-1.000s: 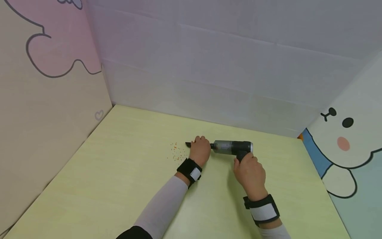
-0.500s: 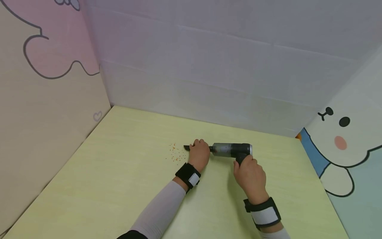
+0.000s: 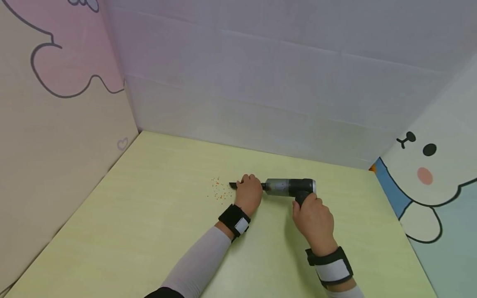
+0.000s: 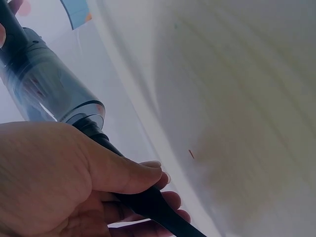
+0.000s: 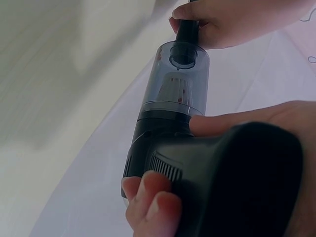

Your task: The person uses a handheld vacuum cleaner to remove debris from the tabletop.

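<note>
A black handheld vacuum [image 3: 277, 187] with a clear dust cup [image 5: 177, 79] is held level over the table in the head view. My right hand [image 3: 314, 223] grips its handle, thumb along the side and fingers curled round in the right wrist view. Toward the front, my left hand [image 3: 249, 193] holds the black nozzle [image 4: 148, 202] between thumb and fingers. The nozzle's tip points left, beside scattered orange crumbs [image 3: 220, 191] on the table. Inside the cup a pale ribbed filter [image 5: 176, 89] and some reddish bits show.
The pale yellow table [image 3: 149, 231] meets a white back wall [image 3: 238, 103]. A panel with a pink drawing [image 3: 82, 62] stands at the left, another with a cartoon face [image 3: 428, 165] at the right. One red bit [image 4: 191, 154] lies below the left hand.
Over the second, both hands and the vacuum shift very slightly down and left in the head view, along with the whole scene. The grips stay the same.
</note>
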`<state>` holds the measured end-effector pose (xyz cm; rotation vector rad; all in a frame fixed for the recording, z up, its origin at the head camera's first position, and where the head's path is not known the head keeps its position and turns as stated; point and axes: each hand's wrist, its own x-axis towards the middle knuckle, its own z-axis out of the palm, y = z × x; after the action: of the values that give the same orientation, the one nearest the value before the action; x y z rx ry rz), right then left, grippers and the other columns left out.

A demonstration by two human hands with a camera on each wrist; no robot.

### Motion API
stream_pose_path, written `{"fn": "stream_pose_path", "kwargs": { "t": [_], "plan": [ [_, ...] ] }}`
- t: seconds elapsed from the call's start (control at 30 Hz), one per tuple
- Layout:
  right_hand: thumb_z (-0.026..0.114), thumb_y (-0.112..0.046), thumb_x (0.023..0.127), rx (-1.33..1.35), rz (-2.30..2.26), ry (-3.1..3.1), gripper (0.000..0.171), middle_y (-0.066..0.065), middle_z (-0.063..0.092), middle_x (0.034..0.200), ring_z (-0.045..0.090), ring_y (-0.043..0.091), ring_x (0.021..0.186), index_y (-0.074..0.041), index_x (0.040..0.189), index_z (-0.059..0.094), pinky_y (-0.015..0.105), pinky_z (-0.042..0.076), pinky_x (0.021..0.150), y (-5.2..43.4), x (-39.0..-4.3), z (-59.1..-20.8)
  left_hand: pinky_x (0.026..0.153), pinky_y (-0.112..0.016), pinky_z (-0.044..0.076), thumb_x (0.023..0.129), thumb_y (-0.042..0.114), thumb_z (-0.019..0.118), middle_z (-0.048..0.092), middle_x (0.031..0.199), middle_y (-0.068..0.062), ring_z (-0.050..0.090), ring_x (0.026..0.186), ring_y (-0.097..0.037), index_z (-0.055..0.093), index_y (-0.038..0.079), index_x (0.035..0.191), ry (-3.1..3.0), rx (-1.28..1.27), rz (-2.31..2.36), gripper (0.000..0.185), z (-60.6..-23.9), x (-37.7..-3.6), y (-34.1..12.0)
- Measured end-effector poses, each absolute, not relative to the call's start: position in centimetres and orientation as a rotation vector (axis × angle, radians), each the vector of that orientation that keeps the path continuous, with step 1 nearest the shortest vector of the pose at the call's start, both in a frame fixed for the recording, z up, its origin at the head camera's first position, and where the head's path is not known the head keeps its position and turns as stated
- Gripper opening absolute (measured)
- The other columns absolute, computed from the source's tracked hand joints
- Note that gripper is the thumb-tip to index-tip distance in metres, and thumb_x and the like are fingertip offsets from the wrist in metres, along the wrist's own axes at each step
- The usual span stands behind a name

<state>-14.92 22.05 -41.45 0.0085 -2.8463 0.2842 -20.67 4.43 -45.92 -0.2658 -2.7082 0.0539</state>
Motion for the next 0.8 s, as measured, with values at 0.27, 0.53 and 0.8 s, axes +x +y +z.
{"fn": "stream_pose_path", "kwargs": {
  "t": [0.27,0.53,0.8],
  "plan": [
    [0.068,-0.027,0.094,-0.006,0.280,-2.876,0.045,0.024,0.055,0.068,0.059,0.039,0.053,0.014,0.088,0.052,0.050,0.050,0.045,22.10,-14.59,-41.03,0.084,-0.042,0.060,0.098,0.018,0.067,0.064,0.090,-0.013,0.066,0.090,-0.028,0.076,0.004,0.098,-2.731,-0.267,0.050,0.016,-46.14,-20.44,4.55],
    [0.069,-0.026,0.094,-0.006,0.277,-2.873,0.043,0.022,0.054,0.067,0.058,0.038,0.052,0.013,0.087,0.051,0.050,0.050,0.045,22.13,-14.18,-40.86,0.080,-0.039,0.061,0.096,0.021,0.071,0.063,0.086,-0.011,0.065,0.084,-0.025,0.076,0.006,0.094,-2.657,-0.272,0.101,0.016,-46.47,-20.05,4.59],
    [0.068,-0.027,0.095,-0.009,0.297,-2.880,0.044,0.022,0.054,0.068,0.058,0.036,0.052,0.013,0.089,0.052,0.049,0.050,0.045,22.13,-14.13,-40.70,0.081,-0.040,0.061,0.096,0.019,0.070,0.064,0.087,-0.012,0.066,0.085,-0.027,0.076,0.005,0.095,-2.673,-0.272,0.076,0.015,-46.75,-20.28,4.57]
  ]
}}
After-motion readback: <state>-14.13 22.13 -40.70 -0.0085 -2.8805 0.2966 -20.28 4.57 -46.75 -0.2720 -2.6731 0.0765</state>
